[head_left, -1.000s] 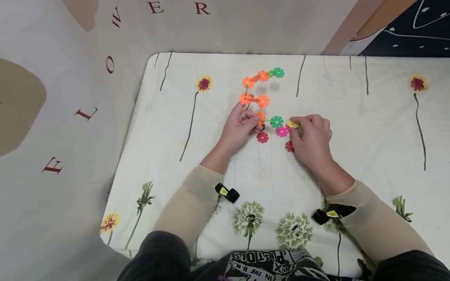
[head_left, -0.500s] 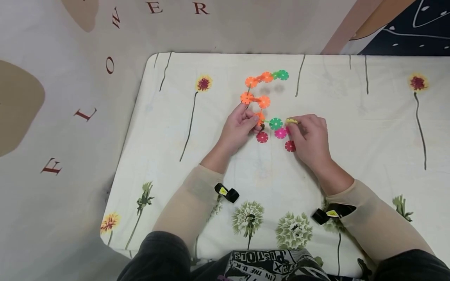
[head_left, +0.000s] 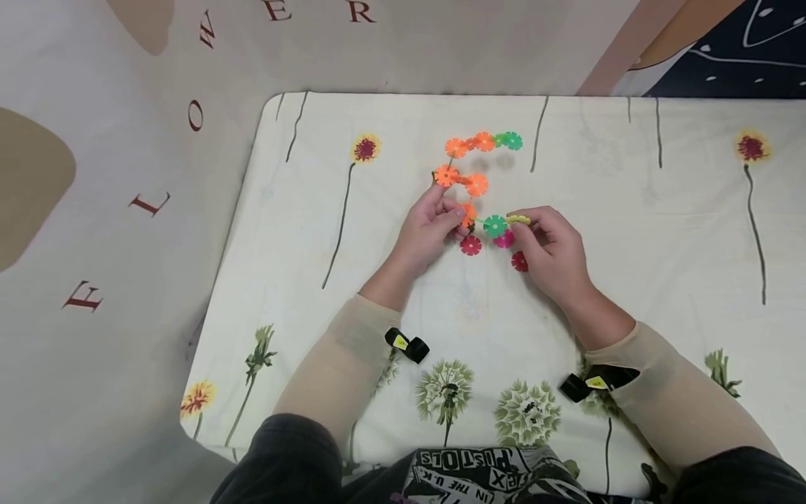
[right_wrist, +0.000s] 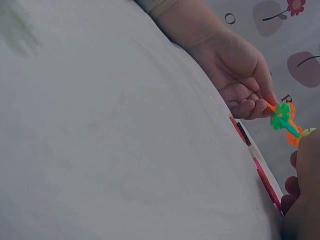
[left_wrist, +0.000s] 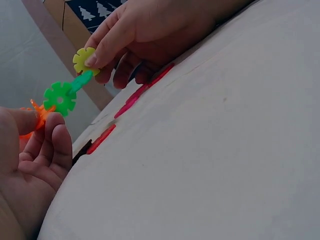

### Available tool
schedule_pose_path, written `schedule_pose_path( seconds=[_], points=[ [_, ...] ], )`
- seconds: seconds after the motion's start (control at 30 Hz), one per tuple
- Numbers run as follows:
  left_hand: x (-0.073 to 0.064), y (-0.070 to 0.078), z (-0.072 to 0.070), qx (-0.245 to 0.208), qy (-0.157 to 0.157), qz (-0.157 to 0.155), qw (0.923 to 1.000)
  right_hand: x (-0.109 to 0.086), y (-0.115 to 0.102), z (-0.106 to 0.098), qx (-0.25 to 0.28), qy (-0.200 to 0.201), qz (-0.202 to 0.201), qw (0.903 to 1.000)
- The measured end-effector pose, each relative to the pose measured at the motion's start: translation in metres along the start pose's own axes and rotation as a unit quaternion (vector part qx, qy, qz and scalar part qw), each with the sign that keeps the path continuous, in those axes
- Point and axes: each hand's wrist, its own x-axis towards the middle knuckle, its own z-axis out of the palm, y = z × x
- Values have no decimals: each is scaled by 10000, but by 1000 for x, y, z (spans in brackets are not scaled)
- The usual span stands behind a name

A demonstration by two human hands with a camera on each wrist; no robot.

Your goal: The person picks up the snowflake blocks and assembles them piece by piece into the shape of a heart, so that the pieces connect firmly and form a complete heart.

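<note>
My left hand (head_left: 428, 224) pinches an orange snowflake disc (head_left: 467, 213) in a linked chain of notched plastic discs. From there the chain zigzags away through several orange discs (head_left: 476, 184) to a green disc (head_left: 513, 140) at its far end. Its near end, on the right, carries another green disc (head_left: 495, 225). Between thumb and finger, my right hand (head_left: 554, 248) holds a yellow snowflake disc (head_left: 519, 219), seen edge-on from above. In the left wrist view the yellow disc (left_wrist: 84, 61) meets a teal-green disc (left_wrist: 81, 81) at the chain's end; how deep their notches engage is unclear.
Loose red (head_left: 470, 245), pink (head_left: 504, 239) and dark discs lie on the cloth under and between the hands, with another red disc (head_left: 519, 262) beside the right hand. A flower-print tablecloth (head_left: 472, 301) covers the table. A printed curtain (head_left: 504, 49) hangs behind.
The right hand has shifted slightly left with the yellow disc, which has turned edge-on and come up to the chain's green end. The chain's far end has swung to the right.
</note>
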Motion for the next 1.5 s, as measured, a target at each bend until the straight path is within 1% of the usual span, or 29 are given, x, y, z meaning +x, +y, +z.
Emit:
schedule_pose_path(
  seconds=[0.1, 0.4, 0.53, 0.67, 0.83, 0.9, 0.97, 1.07, 1.27, 1.5],
  points=[
    [0, 0, 0, 2, -31, 5, 10000, -1, 0, 0, 38, -92, 9, 10000],
    [1, -1, -1, 199, -95, 187, 9996, -1, 1, 0, 269, -210, 117, 9993],
    [1, -2, 0, 362, -140, 257, 9989, -1, 1, 0, 380, -261, -14, 9989],
    [-1, -1, 1, 399, -238, 262, 9986, -1, 2, 0, 550, -308, -169, 9979],
    [-2, -4, -1, 748, -372, 423, 9956, -1, 2, 0, 683, -404, -189, 9967],
    [-2, -5, -2, 890, -422, 508, 9938, -2, 2, 0, 682, -445, -206, 9965],
    [-3, -5, -2, 921, -475, 536, 9932, -2, 3, 0, 678, -496, -257, 9961],
    [-4, -4, -3, 974, -519, 510, 9926, -2, 4, 1, 607, -569, -354, 9959],
    [-5, -4, -2, 985, -648, 466, 9919, -1, 4, 1, 239, -664, -559, 9959],
    [-5, -4, -1, 1189, -586, 478, 9900, -1, 4, 1, 157, -640, -649, 9957]
  ],
)
